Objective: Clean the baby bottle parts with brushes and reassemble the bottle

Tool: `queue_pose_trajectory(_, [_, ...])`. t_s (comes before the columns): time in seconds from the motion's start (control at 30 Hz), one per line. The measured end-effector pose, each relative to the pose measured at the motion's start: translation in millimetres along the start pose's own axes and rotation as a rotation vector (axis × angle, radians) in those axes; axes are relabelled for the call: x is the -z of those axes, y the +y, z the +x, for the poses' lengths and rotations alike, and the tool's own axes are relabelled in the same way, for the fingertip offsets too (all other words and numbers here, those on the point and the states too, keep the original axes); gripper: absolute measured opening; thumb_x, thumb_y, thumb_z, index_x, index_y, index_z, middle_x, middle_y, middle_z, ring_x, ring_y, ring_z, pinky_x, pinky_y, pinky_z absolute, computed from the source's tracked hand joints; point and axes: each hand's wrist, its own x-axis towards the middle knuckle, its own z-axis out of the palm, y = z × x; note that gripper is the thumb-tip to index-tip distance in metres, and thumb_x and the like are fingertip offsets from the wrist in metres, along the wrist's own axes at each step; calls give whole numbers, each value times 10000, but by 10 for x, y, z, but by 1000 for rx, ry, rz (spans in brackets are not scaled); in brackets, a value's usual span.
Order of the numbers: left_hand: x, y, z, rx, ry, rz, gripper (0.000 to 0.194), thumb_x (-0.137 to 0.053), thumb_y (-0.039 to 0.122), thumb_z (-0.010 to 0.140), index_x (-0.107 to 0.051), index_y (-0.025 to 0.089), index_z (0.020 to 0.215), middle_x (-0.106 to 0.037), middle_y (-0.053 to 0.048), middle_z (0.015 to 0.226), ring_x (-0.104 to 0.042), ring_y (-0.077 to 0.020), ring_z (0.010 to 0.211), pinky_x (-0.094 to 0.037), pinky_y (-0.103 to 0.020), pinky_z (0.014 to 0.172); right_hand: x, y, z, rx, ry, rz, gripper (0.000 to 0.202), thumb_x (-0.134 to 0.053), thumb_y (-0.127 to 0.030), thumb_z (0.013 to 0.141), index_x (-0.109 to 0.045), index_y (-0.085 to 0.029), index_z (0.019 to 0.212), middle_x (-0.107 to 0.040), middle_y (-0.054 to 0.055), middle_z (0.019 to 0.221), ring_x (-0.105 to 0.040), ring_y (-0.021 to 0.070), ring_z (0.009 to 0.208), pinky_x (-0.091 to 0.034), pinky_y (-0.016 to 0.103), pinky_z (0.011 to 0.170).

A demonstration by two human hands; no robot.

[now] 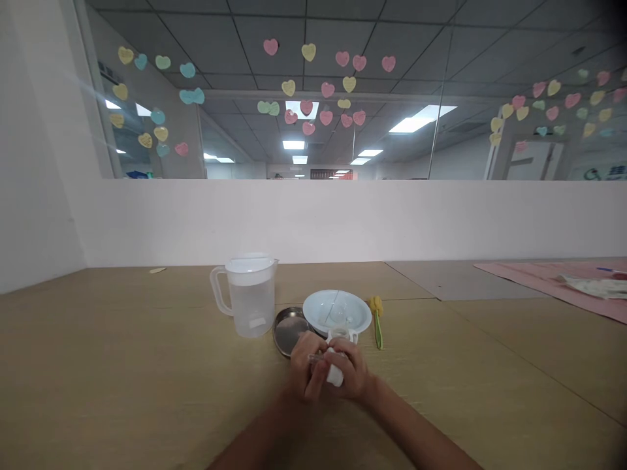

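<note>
Both hands meet low in the middle of the head view, in front of a round metal dish (289,331) and a white bowl (323,307). My left hand (306,367) is closed round a small clear object (315,358), too small to name. Closed round a small white bottle (335,375) is my right hand (353,369), its fingers touching those of the left. Just beyond the fingers stands a small white cup with handles (343,334), partly hidden. Clear glass-like pieces lie in the bowl. A yellow flower with a green stem (377,320) rests right of the bowl.
A translucent lidded jug (252,300) stands left of the metal dish. At the far right, a pink cloth (533,277) carries papers and a blue pen. A small yellowish piece (157,270) lies at the back left. A white wall (313,222) borders the table's back.
</note>
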Motion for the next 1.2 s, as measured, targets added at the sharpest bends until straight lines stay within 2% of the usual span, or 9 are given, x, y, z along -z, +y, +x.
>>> queue_pose_trajectory(0.07, [8,-21,14,-43,-43,3,372,-254,374,903,-527,188,733,-555,-74,641,-511,-176,601,-420,-339,552,-10,33,-18,-24,-7,-34,240,-510,-248,766,-557,-150,981,-546,112,854,-567,190,818,-526,295,639])
queue_pose_trajectory(0.17, [-8,-86,20,-2,-73,20,279,-308,254,909,-552,177,799,-588,-59,705,-538,-164,658,-430,-323,602,-13,107,-14,-26,-36,-102,240,-496,-238,775,-567,-147,985,-564,120,850,-575,189,793,-525,297,639])
queue_pose_trajectory(0.33, [-69,-179,-4,10,-31,93,269,-316,180,910,-577,165,844,-616,-43,760,-554,-148,707,-433,-306,653,-25,160,38,-38,-145,-113,278,-508,-228,776,-563,-119,1026,-604,143,876,-594,196,802,-522,292,648])
queue_pose_trajectory(0.5, [-59,-152,2,65,-31,125,300,-294,200,917,-587,153,874,-625,-60,778,-565,-162,739,-436,-311,678,-34,131,94,-80,-184,-37,297,-475,-229,769,-549,-117,1034,-610,152,922,-597,215,858,-525,333,670])
queue_pose_trajectory(0.63, [-59,-121,17,99,-12,76,314,-290,243,920,-589,156,877,-622,-63,781,-557,-162,741,-428,-304,686,-28,123,101,-79,-163,-52,323,-490,-236,776,-540,-134,1078,-637,137,927,-611,216,865,-525,362,719])
queue_pose_trajectory(0.77, [-106,-114,38,310,-15,-74,369,-296,322,920,-557,153,721,-588,-43,688,-519,-142,650,-406,-271,632,-10,157,65,-49,-181,-70,385,-552,-204,768,-536,-136,1147,-663,117,923,-628,189,842,-529,316,737])
queue_pose_trajectory(0.9, [-136,-113,72,515,-28,-281,387,-380,418,877,-504,152,626,-523,-1,603,-455,-114,580,-367,-230,550,2,187,8,-27,-154,-81,422,-590,-190,754,-544,-148,1171,-668,109,930,-635,178,819,-533,291,713])
queue_pose_trajectory(1.2, [-119,-66,171,683,29,-465,440,-487,533,755,-413,158,536,-372,34,519,-326,-87,523,-299,-224,502,-26,202,-85,15,-154,-88,447,-557,-219,798,-507,-145,1236,-655,129,1008,-630,189,872,-529,303,737])
